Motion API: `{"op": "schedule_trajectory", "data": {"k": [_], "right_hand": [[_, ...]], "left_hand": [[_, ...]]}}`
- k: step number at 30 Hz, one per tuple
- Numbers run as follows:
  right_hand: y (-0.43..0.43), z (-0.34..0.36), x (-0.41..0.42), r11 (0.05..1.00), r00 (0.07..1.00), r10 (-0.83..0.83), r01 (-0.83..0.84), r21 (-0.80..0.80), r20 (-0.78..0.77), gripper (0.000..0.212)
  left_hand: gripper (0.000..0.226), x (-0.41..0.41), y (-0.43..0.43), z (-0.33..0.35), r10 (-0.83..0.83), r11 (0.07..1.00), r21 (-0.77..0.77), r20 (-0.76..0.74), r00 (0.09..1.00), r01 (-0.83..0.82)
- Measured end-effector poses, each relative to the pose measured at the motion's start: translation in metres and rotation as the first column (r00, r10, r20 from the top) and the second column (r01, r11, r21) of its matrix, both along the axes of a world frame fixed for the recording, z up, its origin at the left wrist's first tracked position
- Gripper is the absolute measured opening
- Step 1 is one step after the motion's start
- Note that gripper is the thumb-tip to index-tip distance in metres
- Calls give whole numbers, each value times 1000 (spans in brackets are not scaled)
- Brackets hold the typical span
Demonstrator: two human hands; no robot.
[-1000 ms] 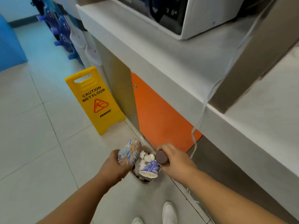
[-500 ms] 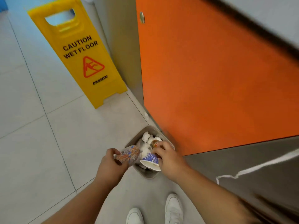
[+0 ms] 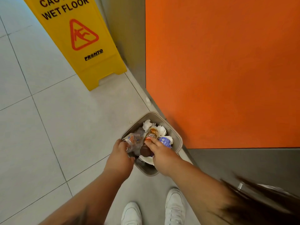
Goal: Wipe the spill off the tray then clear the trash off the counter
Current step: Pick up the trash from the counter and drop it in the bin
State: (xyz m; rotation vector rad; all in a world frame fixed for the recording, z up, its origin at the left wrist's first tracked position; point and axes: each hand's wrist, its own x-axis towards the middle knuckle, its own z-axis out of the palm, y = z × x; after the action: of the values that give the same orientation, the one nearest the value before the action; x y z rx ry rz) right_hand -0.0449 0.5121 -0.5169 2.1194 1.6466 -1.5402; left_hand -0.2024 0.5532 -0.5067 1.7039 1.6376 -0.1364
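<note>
Over the bin [image 3: 177, 137], our left hand [image 3: 121, 154] clamps its fingers on a cup [image 3: 132, 140] at nine o'clock; our right hand [image 3: 160, 151] touches the bottle [image 3: 151, 134] (grip unclear). We should release low.

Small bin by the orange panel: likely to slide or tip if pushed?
Probably light: the bin looks like thin plastic, filled with tissues and a paper cup. On the smooth tile floor it likely slides rather than tips. Trash sits at its rim, so a hard shove could spill some.
</note>
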Motion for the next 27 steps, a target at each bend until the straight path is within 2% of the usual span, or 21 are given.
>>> {"op": "schedule_trajectory", "data": {"k": [2,4,10,16,23,27], "right_hand": [[-3,2,-1,998,998,53,-52,-44,25,73],[-6,7,1,996,997,67,-65,-68,24,72],[-18,32,13,999,999,-30,30,20,13,57],[-36,86,28,987,995,-93,86,135,44,48],[-51,205,44,945,975,-223,213,246,10,37],[-62,287,50,903,957,-288,276,329,-12,30]], "left_hand": [[67,-2,0,-1,-89,993,-82,-56,994,84],[77,-4,1,3,-146,978,-162,-101,984,128],[71,-6,9,32,-172,970,-199,-144,975,141],[61,-16,7,98,-184,967,-203,-155,971,150],[47,-24,2,210,-352,904,-307,-142,925,296],[46,-16,-2,280,-433,882,-268,-133,892,388]]}}
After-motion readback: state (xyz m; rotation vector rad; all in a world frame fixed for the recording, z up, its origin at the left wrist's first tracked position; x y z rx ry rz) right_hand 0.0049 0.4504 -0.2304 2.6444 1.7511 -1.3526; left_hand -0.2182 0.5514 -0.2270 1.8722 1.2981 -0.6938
